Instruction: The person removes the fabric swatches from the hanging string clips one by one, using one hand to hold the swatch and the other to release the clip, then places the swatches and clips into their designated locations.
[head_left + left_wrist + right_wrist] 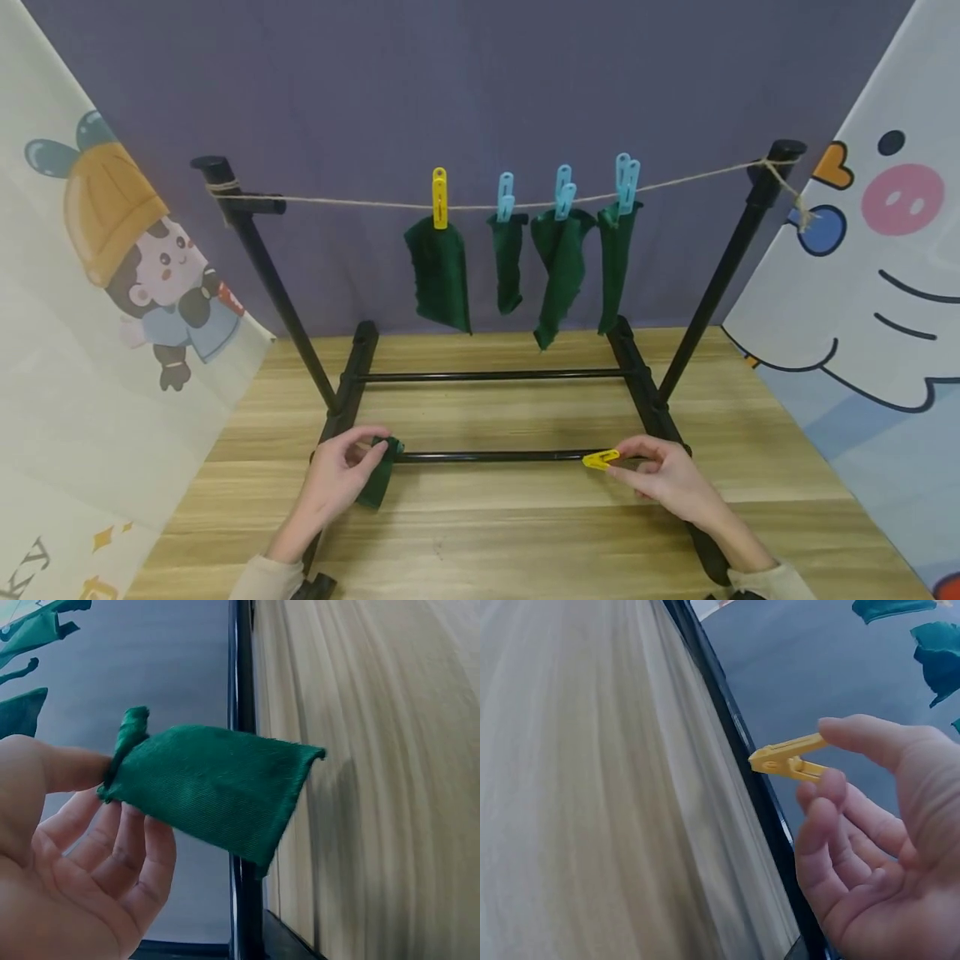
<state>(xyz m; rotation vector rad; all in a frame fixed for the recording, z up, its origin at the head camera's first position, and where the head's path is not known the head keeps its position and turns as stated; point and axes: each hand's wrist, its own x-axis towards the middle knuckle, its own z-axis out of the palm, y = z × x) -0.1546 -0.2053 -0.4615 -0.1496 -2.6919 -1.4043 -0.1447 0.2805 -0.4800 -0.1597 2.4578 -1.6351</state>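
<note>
My left hand (339, 475) pinches a small dark green cloth (214, 784) by one edge between thumb and fingers. Its free end hangs down over the front left of the rack in the head view. On the other side, my right hand (663, 475) holds a yellow clothespin (784, 761) by its two handle ends, the nose pointing left. Overhead, a string (337, 201) carries several green cloth pieces: one (438, 275) under a yellow clothespin (440, 198), the others (561, 267) under light blue clothespins (506, 197).
The string is tied between two black posts (281, 300) (720, 275) of a rack on the wooden table (510, 533). Two black crossbars (487, 457) join its feet low down. A purple-grey backdrop (480, 92) stands behind, with cartoon-printed panels (67, 350) at both sides.
</note>
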